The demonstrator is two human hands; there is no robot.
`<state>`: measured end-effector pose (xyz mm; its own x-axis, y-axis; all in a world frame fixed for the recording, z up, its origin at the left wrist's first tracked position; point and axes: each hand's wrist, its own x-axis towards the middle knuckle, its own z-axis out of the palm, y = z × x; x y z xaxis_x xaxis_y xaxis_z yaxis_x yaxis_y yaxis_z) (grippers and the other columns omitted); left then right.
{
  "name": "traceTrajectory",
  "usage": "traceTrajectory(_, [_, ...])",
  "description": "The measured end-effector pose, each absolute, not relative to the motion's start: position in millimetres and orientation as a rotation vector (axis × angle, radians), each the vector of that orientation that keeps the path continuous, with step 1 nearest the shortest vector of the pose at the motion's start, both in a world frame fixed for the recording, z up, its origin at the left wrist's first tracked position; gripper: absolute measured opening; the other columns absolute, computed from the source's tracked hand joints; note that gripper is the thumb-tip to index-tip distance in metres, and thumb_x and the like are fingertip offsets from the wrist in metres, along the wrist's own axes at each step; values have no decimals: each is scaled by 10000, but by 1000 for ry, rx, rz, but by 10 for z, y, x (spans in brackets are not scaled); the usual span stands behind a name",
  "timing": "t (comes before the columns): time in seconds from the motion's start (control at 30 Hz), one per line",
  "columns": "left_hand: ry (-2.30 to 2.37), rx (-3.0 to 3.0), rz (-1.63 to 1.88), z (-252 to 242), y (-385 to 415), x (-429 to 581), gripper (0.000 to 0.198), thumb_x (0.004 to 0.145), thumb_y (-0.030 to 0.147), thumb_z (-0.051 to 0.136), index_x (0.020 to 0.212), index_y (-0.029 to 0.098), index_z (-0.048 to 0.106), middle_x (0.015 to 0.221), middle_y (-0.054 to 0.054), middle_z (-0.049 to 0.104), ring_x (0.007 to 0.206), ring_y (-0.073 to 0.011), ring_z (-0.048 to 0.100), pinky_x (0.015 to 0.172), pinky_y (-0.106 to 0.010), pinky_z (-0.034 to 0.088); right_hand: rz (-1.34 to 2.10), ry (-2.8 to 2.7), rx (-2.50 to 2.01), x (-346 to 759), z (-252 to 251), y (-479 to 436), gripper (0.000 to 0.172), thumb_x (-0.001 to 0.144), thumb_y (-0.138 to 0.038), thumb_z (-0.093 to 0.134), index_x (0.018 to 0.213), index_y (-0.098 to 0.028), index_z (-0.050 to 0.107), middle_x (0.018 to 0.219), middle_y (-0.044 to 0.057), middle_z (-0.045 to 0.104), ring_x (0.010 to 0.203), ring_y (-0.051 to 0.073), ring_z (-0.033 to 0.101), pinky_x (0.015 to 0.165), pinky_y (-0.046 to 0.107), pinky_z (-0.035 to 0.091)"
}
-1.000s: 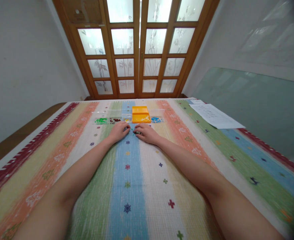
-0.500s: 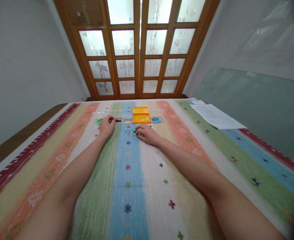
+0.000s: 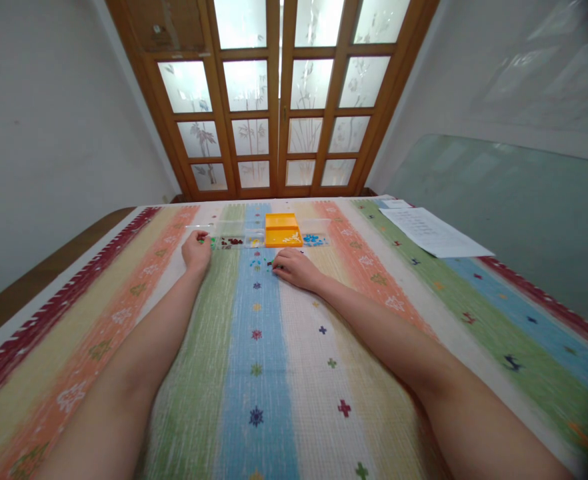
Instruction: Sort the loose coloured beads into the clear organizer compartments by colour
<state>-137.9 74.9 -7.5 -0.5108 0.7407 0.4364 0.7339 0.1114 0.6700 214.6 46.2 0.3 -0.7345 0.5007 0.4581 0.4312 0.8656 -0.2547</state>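
Note:
My left hand [image 3: 197, 251] is over the green beads [image 3: 213, 241] at the left end of a clear compartment box, fingers bent inward and pinched; what lies between them is too small to make out. Dark red beads [image 3: 232, 242] sit in the compartment to its right, and a few yellow beads [image 3: 255, 241] lie beyond those. My right hand [image 3: 297, 268] rests on the cloth in front of the box, its fingertips closed at a small dark piece [image 3: 270, 264]. Beside those fingertips, small blue-green beads [image 3: 255, 263] lie loose on the cloth.
An open yellow case [image 3: 283, 237] holds white pieces, with blue beads [image 3: 313, 239] in the clear tray to its right. Printed paper sheets [image 3: 427, 230] lie on the striped tablecloth [image 3: 269, 373] at the right. Wooden glass-paned doors [image 3: 279, 113] stand behind the table.
My left hand has moved left, from beside the dark red beads to the green beads, uncovering more of the red ones. My right hand has stayed almost still.

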Motion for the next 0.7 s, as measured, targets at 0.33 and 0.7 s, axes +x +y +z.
traceTrajectory(0.33, [2057,2068,1217,104,567,-922,222,943,283,519,1021,198,709,1010,-75,727,896,-217,643,870,-333,479,151,-2497,-763,2142,-5,467,109,977,-309,668,956,-213,714,981,73,689,963,229,586,877,355,423])
traceTrajectory(0.7, [1299,2697,627,193,174,-122,201,950,313,612,1042,223,767,971,-76,692,964,-246,623,910,-386,470,228,-2245,-946,2223,-57,599,177,1005,-229,598,900,-192,735,887,55,691,880,203,591,808,322,410])
